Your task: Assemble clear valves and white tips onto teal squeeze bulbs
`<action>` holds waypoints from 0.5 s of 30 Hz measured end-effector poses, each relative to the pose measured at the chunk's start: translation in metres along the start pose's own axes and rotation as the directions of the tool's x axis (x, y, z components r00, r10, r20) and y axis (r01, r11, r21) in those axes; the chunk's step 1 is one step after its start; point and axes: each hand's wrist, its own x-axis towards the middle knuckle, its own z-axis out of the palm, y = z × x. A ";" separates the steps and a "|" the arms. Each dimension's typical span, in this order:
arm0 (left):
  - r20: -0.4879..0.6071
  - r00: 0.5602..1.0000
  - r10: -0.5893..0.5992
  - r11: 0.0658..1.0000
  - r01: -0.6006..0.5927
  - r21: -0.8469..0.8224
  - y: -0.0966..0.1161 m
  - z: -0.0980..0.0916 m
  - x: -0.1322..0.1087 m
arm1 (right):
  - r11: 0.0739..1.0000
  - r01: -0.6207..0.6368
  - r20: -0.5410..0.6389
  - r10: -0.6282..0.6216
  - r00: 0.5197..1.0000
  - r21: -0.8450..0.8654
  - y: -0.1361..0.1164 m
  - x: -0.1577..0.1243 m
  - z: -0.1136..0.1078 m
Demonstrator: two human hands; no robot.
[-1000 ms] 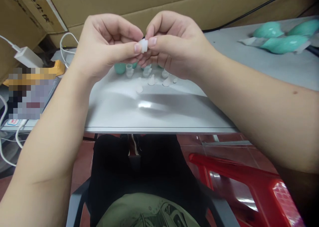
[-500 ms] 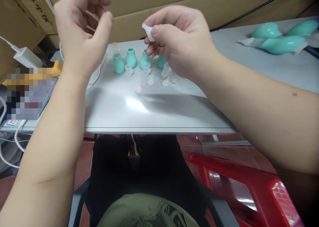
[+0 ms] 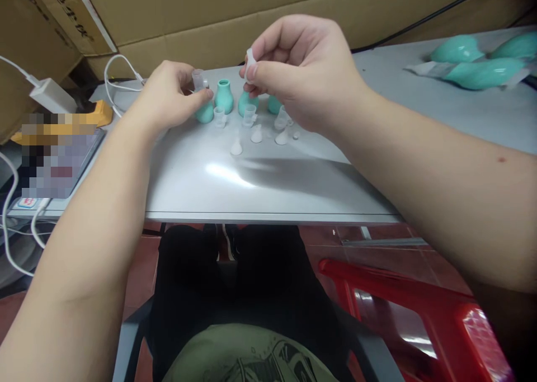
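Observation:
My left hand point(image 3: 174, 94) is closed around the neck of the leftmost teal squeeze bulb point(image 3: 205, 112), which has a clear plastic collar point(image 3: 198, 80) on its top. Between thumb and fingers, my right hand point(image 3: 302, 69) pinches a small white funnel-shaped nozzle point(image 3: 250, 66) above the table. Beside the left hand stands a second teal bulb point(image 3: 224, 98) with an uncovered mouth. Another bulb point(image 3: 247, 103) and one more point(image 3: 274, 104) are partly hidden by my right hand. Clear collars point(image 3: 220, 117) and white conical nozzles point(image 3: 236, 146) lie in front of the bulbs.
Wrapped teal bulbs point(image 3: 482, 73) lie at the far right of the grey table point(image 3: 268, 197). On the left are a white charger point(image 3: 52, 97), cables and a phone point(image 3: 79, 164). Cardboard point(image 3: 201, 13) lines the back. A red stool point(image 3: 398, 298) stands below right.
My left hand has come down from the air to the leftmost bulb and closed on it. My right hand stays raised, the white nozzle in it turned more upright.

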 end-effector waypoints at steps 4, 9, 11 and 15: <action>-0.082 0.996 0.043 0.999 -0.045 -0.023 0.001 -0.001 0.003 | 1.000 -0.004 0.000 0.004 1.000 -0.024 -0.002 -0.001 0.001; -0.282 0.935 0.214 0.953 -0.263 -0.148 0.000 -0.003 0.007 | 0.999 0.050 -0.024 -0.050 0.998 0.003 -0.005 -0.003 0.003; -0.276 0.920 0.278 0.904 -0.348 -0.248 0.001 -0.002 0.005 | 0.998 0.063 -0.018 -0.063 0.998 0.019 -0.005 -0.004 0.003; -0.137 0.911 0.389 0.844 -0.412 -0.344 0.006 0.002 -0.001 | 0.997 0.061 -0.011 -0.061 0.998 0.041 -0.004 -0.003 0.003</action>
